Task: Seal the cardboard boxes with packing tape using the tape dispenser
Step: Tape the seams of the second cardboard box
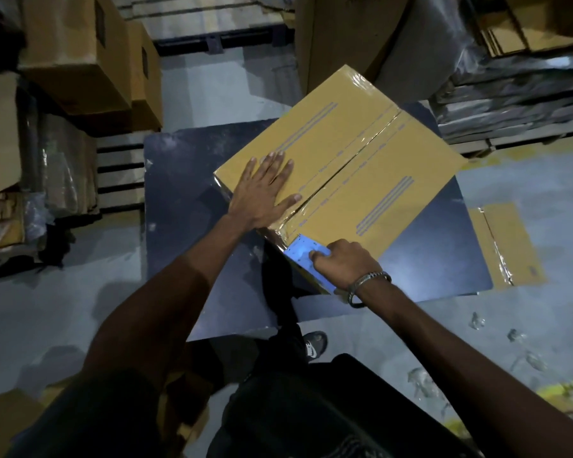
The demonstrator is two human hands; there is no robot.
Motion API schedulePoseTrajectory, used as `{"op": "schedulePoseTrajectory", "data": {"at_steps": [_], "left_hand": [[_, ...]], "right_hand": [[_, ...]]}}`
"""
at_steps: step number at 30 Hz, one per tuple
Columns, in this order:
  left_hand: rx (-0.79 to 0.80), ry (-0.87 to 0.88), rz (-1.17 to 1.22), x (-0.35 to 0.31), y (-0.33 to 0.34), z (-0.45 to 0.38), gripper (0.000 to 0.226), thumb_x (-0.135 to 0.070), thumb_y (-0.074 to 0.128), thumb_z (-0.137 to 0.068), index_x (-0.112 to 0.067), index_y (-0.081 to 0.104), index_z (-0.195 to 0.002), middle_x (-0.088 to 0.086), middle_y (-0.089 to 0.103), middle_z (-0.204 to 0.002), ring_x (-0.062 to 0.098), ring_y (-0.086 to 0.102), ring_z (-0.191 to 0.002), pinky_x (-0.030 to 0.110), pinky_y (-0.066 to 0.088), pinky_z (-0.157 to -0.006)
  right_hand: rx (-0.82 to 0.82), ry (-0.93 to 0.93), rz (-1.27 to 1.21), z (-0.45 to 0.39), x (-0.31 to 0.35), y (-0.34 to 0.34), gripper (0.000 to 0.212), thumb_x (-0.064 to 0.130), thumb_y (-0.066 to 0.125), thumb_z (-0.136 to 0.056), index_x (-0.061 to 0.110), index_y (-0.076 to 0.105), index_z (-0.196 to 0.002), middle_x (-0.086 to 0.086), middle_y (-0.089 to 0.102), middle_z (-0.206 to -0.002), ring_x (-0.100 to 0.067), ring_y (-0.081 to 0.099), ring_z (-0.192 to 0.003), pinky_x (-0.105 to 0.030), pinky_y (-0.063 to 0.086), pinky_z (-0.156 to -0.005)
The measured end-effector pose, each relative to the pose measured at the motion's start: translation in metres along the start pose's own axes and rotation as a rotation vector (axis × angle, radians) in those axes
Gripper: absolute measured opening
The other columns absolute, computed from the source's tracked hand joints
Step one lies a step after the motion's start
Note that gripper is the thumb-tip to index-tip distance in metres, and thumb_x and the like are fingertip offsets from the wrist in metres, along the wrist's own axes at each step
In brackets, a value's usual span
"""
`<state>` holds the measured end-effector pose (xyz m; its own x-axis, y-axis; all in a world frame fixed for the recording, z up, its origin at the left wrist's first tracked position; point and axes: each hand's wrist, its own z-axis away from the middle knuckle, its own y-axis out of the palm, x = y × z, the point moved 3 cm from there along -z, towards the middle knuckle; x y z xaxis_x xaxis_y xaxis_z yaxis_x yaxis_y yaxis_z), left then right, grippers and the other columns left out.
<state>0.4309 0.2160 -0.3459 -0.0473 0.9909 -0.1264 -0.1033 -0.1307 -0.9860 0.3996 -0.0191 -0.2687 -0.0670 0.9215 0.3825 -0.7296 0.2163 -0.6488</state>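
Nearest, the right hand (343, 261) curls its fingers round a blue metal tape dispenser (306, 256), which sits at the near edge of the closed tan cardboard box (344, 160), by the end of its taped centre seam. The left hand (265, 190) lies flat, fingers spread, on the box top. The box rests on a dark square table (186, 193). Beyond stand stacked brown cartons (80, 54).

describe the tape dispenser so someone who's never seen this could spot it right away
Start at the big yellow-brown cardboard box lying on the dark table. Follow its taped centre seam to the near edge, where the right hand grips the tape dispenser. It is the only bright blue thing here.
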Motion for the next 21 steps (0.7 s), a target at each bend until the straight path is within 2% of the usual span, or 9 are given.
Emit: {"op": "schedulePoseTrajectory", "data": {"at_steps": [2, 5, 8, 10, 15, 19, 21], "left_hand": [[0.040, -0.028, 0.063, -0.020, -0.001, 0.003, 0.089, -0.078, -0.003, -0.099, -0.023, -0.002, -0.169, 0.003, -0.015, -0.174, 0.020, -0.009, -0.163, 0.055, -0.004, -0.130], [0.037, 0.000, 0.056, -0.054, 0.010, 0.013, 0.082, -0.072, -0.002, -0.103, -0.026, 0.001, -0.170, 0.002, -0.007, -0.177, 0.018, -0.006, -0.163, 0.054, 0.000, -0.130], [-0.017, -0.006, 0.028, -0.052, 0.018, 0.014, 0.075, -0.067, 0.006, -0.107, -0.027, 0.008, -0.170, 0.002, 0.003, -0.178, 0.021, 0.002, -0.164, 0.052, 0.006, -0.131], [-0.015, 0.003, 0.025, -0.047, 0.019, 0.012, 0.073, -0.066, 0.009, -0.108, -0.027, 0.008, -0.170, 0.002, 0.003, -0.178, 0.021, 0.002, -0.164, 0.051, 0.005, -0.131], [0.015, 0.001, 0.000, -0.052, 0.025, 0.009, 0.074, -0.067, 0.005, -0.107, -0.029, -0.002, -0.169, 0.001, -0.008, -0.177, 0.020, -0.007, -0.163, 0.049, -0.003, -0.131], [0.079, -0.051, 0.004, -0.056, 0.019, 0.007, 0.073, -0.066, 0.003, -0.106, -0.029, -0.007, -0.168, 0.002, -0.014, -0.176, 0.021, -0.014, -0.162, 0.053, -0.008, -0.130], [0.101, -0.154, 0.063, -0.072, 0.020, 0.007, 0.074, -0.068, 0.004, -0.106, -0.030, -0.007, -0.168, -0.001, -0.017, -0.175, 0.022, -0.017, -0.162, 0.055, -0.013, -0.127]], "right_hand": [[-0.006, 0.007, -0.022, 0.001, 0.001, 0.000, 0.041, 0.054, 0.052, -0.094, 0.017, 0.052, -0.079, -0.017, 0.064, -0.101, -0.037, 0.061, -0.092, -0.036, 0.042, -0.072], [-0.026, 0.008, -0.018, 0.003, -0.001, 0.004, 0.040, 0.055, 0.050, -0.094, 0.016, 0.054, -0.085, -0.017, 0.064, -0.106, -0.037, 0.062, -0.098, -0.035, 0.042, -0.076], [-0.027, -0.030, -0.026, 0.006, 0.000, 0.007, 0.043, 0.053, 0.050, -0.095, 0.022, 0.037, -0.068, -0.009, 0.050, -0.083, -0.029, 0.050, -0.074, -0.032, 0.035, -0.064], [-0.012, -0.038, -0.037, 0.011, -0.003, 0.004, 0.046, 0.050, 0.052, -0.097, 0.022, 0.034, -0.065, -0.004, 0.041, -0.072, -0.025, 0.043, -0.064, -0.032, 0.027, -0.054], [0.008, 0.012, 0.005, 0.032, -0.042, 0.003, 0.043, 0.052, 0.050, -0.098, 0.017, 0.050, -0.073, -0.007, 0.056, -0.084, -0.030, 0.057, -0.078, -0.034, 0.039, -0.064], [-0.030, 0.007, 0.005, 0.036, -0.046, 0.008, 0.040, 0.056, 0.047, -0.094, 0.024, 0.043, -0.071, -0.010, 0.058, -0.096, -0.035, 0.062, -0.092, -0.035, 0.044, -0.072], [-0.030, 0.007, -0.028, 0.035, -0.046, 0.006, 0.038, 0.055, 0.049, -0.093, 0.024, 0.043, -0.071, -0.010, 0.060, -0.098, -0.035, 0.061, -0.092, -0.035, 0.044, -0.072]]}}
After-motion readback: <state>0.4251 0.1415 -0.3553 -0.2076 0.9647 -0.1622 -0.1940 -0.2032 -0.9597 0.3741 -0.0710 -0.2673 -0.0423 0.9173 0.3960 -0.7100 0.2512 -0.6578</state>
